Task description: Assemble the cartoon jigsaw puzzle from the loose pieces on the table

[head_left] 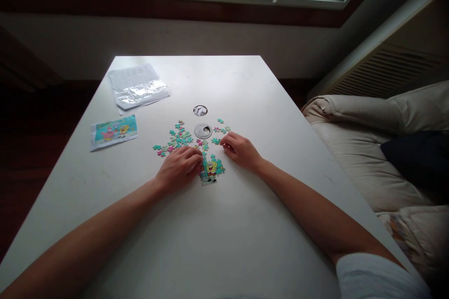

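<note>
Rested left hand against the joined puzzle, probably to steady it; curled right hand beside loose pieces, spread within reach; couldn't tell either grip.

Left grip palm-down, right grip curled

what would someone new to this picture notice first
Probably the partly joined puzzle with its yellow cartoon figure, just right of the left hand. Loose teal and pink pieces lie scattered beyond it on the white table. Farther left, a colourful printed picture stands out.
</note>
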Motion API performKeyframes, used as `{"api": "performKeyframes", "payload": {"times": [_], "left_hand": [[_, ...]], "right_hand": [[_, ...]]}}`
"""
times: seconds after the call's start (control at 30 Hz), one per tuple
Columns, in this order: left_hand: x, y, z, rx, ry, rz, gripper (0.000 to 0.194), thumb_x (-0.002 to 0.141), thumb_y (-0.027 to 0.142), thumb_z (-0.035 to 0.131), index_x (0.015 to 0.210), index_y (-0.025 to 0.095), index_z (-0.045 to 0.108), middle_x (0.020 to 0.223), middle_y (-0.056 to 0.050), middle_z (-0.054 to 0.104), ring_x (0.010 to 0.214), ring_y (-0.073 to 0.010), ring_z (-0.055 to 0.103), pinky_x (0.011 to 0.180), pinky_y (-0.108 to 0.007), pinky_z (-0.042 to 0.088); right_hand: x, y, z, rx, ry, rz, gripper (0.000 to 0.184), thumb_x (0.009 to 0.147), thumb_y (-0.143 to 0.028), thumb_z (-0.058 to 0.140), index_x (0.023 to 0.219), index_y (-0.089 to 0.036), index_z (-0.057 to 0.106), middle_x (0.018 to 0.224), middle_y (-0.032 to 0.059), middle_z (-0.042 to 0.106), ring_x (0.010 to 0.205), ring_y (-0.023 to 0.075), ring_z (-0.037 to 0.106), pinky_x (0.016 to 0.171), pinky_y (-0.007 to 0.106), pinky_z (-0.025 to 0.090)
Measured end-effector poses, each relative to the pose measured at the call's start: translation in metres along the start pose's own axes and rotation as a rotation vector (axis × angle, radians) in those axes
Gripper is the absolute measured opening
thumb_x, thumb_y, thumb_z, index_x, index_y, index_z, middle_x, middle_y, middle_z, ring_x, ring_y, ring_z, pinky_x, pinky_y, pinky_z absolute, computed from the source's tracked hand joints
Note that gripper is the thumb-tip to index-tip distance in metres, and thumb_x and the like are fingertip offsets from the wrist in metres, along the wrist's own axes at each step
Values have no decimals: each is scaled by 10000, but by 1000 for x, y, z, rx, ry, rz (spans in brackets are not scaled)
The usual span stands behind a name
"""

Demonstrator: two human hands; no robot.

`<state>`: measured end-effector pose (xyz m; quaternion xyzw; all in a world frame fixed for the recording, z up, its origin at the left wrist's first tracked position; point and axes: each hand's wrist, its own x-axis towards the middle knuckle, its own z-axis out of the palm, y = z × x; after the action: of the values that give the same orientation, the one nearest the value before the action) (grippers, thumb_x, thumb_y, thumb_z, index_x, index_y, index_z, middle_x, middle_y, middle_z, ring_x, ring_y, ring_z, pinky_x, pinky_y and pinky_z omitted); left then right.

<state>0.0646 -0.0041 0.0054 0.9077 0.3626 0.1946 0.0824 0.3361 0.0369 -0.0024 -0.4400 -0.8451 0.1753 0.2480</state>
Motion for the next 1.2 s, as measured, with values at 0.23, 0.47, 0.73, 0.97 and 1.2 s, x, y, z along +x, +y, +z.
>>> {"api": "performKeyframes", "payload": {"times": [0.23, 0.47, 0.73, 0.97, 1.2], "left_hand": [[1, 1, 1, 1, 2, -5, 182, 1021, 266, 483, 1018, 225, 661, 1140, -56, 701, 1038, -220, 613, 928, -385, 483], [2, 1, 1, 4, 12, -7, 180, 1020, 257, 481, 1020, 225, 658, 1133, -53, 701, 1038, -220, 611, 919, -385, 483], [2, 2, 2, -6, 30, -11, 201, 1016, 268, 480, 1016, 228, 678, 1113, -66, 701, 1027, -219, 612, 906, -388, 497], [1, 0, 2, -1, 13, -9, 185, 1020, 272, 484, 1026, 232, 665, 1134, -56, 696, 1034, -220, 604, 919, -387, 485], [0, 1, 1, 21, 5, -17, 178, 1018, 274, 489, 1036, 230, 661, 1147, -56, 695, 1048, -228, 604, 918, -393, 478]], "right_hand": [[3, -1, 6, -65, 46, 56, 187, 935, -295, 630, 1109, -240, 669, 973, 65, 607, 888, 210, 562, 823, 328, 451], [4, -2, 11, -125, 48, 91, 312, 947, -319, 623, 1246, -229, 631, 1022, 82, 612, 912, 222, 567, 844, 352, 461], [6, 1, 8, -90, 41, 82, 94, 953, -253, 603, 1026, -233, 659, 957, 53, 592, 885, 201, 554, 815, 319, 431], [6, -2, 7, -15, 56, 54, 44, 918, -192, 615, 938, -230, 608, 906, 43, 593, 869, 202, 536, 785, 312, 430], [2, -4, 8, 220, 75, 78, 43, 892, -189, 592, 902, -223, 616, 890, 40, 644, 795, 177, 558, 752, 300, 455]]}}
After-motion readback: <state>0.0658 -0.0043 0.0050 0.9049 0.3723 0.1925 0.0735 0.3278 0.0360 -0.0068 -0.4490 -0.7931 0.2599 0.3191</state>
